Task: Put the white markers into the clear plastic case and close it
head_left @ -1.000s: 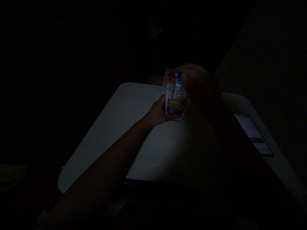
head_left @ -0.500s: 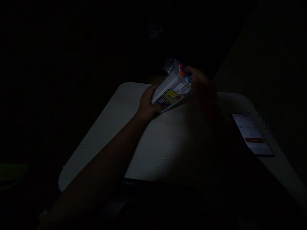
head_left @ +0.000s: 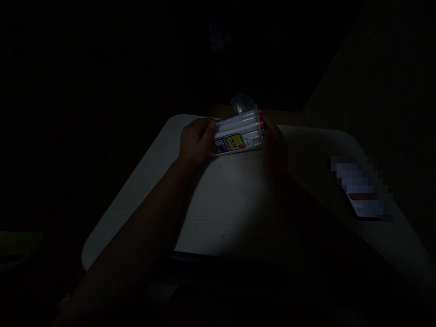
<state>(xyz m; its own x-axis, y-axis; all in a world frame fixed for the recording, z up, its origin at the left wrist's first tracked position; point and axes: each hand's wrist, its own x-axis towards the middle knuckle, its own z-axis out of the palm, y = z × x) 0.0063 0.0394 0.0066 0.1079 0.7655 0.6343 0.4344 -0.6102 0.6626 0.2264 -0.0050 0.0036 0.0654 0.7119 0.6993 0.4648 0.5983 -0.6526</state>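
Note:
A clear plastic case of markers (head_left: 238,126) lies nearly level over the far part of the table, its yellow and dark label facing me. White marker barrels show through its wall, and coloured caps in pink, orange and blue stick out at the right end. A clear flap, its lid (head_left: 242,102), stands open at the back. My left hand (head_left: 196,140) is closed round the left end of the case, thumb on top. At the capped end is my right hand (head_left: 275,144), in deep shadow, its fingers against the caps; their grip is hard to make out.
The pale table (head_left: 211,209) has rounded far corners. A phone (head_left: 363,193), partly blurred out, lies near its right edge. A dark bar-like object (head_left: 225,268) runs along the near edge. Something green (head_left: 18,245) shows at far left. The room is very dark.
The marker case has come down and left and turned from a steep tilt to nearly level. Both hands moved with it, and my right hand dropped lower beside the caps.

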